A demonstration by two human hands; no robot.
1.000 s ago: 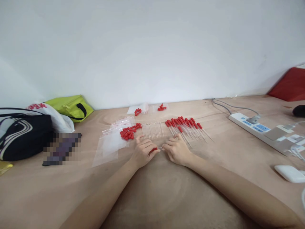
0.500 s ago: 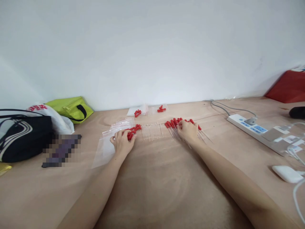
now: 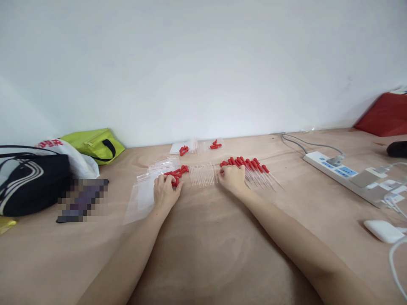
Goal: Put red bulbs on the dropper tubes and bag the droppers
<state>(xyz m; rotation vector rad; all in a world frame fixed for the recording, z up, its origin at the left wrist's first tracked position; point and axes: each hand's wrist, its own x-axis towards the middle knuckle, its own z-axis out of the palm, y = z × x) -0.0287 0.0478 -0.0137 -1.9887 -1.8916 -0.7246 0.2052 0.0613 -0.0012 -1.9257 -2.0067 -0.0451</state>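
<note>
My left hand (image 3: 167, 190) rests over a small pile of red rubber bulbs (image 3: 178, 171), its thumb apart from the bent fingers and one bulb showing in the gap. Beneath and beside it lie clear zip bags (image 3: 140, 203). Thin tubes (image 3: 202, 175), pale and see-through, lie side by side in a row between my hands. My right hand (image 3: 232, 178) is at the right end of that row, fingers curled together; what they hold, if anything, is hidden. Just behind and to its right lies a slanted row of droppers with red bulbs (image 3: 251, 164), tubes pointing toward me.
Two small bags with red bulbs (image 3: 215, 145) lie near the wall. A power strip (image 3: 337, 169) with chargers and a white case (image 3: 383, 231) are at right. At left are a black bag (image 3: 34, 182), a lime-green bag (image 3: 95, 144) and a blurred-out dark flat object (image 3: 83, 201).
My right hand has moved left, from the red-bulbed droppers to the right end of the tube row, uncovering more droppers. My left hand has shifted slightly right over the bulbs.
</note>
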